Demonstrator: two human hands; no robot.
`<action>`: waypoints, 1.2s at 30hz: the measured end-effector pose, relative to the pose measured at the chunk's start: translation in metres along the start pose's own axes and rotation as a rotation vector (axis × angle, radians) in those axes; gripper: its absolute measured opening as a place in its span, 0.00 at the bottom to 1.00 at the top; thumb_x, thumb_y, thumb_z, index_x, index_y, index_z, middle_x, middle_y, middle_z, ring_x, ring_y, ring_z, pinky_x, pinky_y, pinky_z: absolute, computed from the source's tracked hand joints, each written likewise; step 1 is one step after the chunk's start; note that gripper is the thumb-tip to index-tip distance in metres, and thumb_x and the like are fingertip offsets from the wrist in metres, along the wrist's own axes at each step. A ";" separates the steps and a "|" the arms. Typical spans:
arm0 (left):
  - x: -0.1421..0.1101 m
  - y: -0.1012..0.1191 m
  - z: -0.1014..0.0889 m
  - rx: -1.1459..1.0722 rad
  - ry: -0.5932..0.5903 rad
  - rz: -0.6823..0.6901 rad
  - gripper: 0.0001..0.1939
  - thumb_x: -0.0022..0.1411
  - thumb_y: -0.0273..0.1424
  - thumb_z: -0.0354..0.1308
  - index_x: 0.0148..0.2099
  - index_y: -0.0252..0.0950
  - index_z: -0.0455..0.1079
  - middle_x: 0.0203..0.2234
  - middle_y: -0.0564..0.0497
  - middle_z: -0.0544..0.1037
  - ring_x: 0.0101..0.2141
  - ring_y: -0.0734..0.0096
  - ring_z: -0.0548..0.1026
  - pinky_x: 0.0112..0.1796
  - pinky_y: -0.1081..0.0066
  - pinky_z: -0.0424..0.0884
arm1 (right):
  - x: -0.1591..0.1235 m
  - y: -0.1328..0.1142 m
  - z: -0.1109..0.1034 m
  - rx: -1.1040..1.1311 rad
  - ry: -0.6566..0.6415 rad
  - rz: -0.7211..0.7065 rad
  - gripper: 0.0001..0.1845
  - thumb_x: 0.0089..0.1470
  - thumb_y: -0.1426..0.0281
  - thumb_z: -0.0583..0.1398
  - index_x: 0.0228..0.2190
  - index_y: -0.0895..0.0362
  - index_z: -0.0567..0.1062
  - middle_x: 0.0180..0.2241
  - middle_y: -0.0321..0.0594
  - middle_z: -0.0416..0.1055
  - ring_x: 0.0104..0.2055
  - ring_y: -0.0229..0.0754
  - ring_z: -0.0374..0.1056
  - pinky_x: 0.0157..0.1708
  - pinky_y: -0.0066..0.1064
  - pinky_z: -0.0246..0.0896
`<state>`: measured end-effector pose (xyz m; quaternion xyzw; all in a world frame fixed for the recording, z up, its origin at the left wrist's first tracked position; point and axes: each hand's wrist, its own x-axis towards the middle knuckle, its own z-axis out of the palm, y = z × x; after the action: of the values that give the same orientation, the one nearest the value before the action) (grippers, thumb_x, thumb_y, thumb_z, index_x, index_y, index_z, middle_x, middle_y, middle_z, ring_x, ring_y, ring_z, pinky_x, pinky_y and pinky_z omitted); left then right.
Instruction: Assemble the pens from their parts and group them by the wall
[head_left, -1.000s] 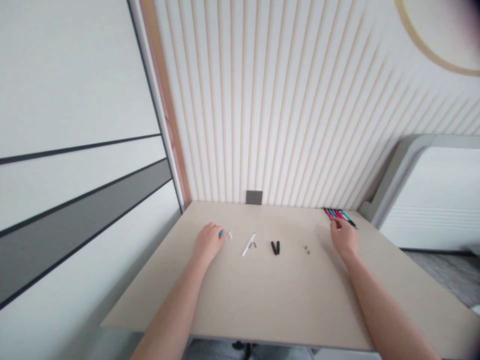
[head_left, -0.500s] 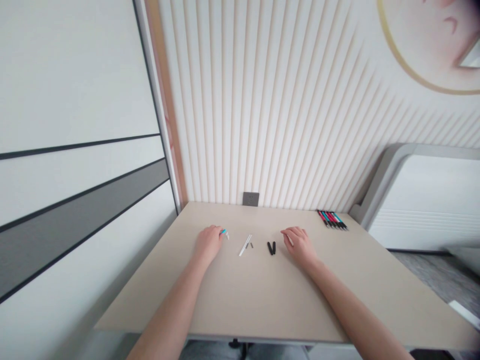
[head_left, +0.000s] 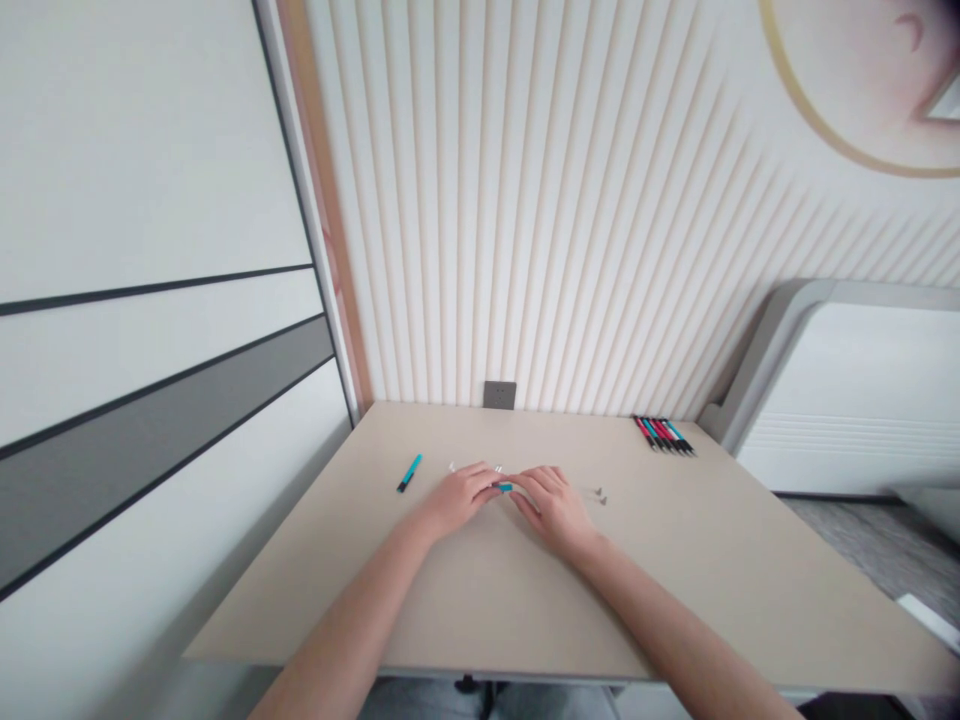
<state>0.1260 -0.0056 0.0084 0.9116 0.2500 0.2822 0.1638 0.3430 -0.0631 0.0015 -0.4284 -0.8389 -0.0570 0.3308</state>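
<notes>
My left hand (head_left: 461, 498) is over the middle of the table, thumb and fingers pinched on a short blue pen part (head_left: 506, 488). My right hand (head_left: 553, 505) meets it from the other side, its fingertips closed about the right end of that part. Part of the blue piece is hidden by the fingers. Left of my left hand lies a blue pen (head_left: 409, 473) with a black end. Small white pieces (head_left: 499, 468) show just behind the hands, partly covered. To the right of my right hand lie two thin pieces with small grey ends (head_left: 601, 496).
A row of several red, blue and black pens (head_left: 664, 436) lies at the back right of the beige table (head_left: 480, 600). A dark wall socket (head_left: 499, 395) sits just above the table's back edge. A white cabinet (head_left: 165, 520) stands along the left side.
Both hands have come together at the middle, left hand moving right and right hand moving left. The blue pen and the grey-ended pieces now show; the black pieces and white sticks are mostly covered.
</notes>
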 end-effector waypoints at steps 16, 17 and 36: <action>-0.007 -0.019 -0.008 0.179 0.094 -0.181 0.15 0.63 0.32 0.60 0.52 0.39 0.71 0.45 0.46 0.77 0.47 0.62 0.73 0.50 0.63 0.68 | -0.013 0.017 0.005 0.021 0.072 0.143 0.09 0.65 0.67 0.55 0.39 0.54 0.76 0.34 0.42 0.77 0.37 0.44 0.71 0.41 0.37 0.60; -0.008 -0.024 -0.011 0.214 0.103 -0.223 0.14 0.63 0.32 0.60 0.51 0.39 0.72 0.45 0.46 0.77 0.47 0.61 0.73 0.50 0.62 0.67 | -0.014 0.019 0.004 0.025 0.083 0.177 0.10 0.65 0.66 0.55 0.38 0.54 0.76 0.34 0.42 0.77 0.37 0.45 0.71 0.41 0.38 0.60; -0.023 -0.049 -0.014 0.464 0.039 -0.556 0.11 0.66 0.28 0.54 0.43 0.41 0.79 0.39 0.45 0.78 0.43 0.58 0.73 0.44 0.64 0.66 | -0.020 0.034 0.004 0.124 0.081 0.348 0.11 0.62 0.64 0.55 0.36 0.54 0.76 0.33 0.42 0.77 0.37 0.48 0.71 0.41 0.40 0.63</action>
<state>0.0832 0.0248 -0.0120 0.8163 0.5487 0.1797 0.0183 0.3748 -0.0542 -0.0196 -0.5429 -0.7402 0.0358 0.3949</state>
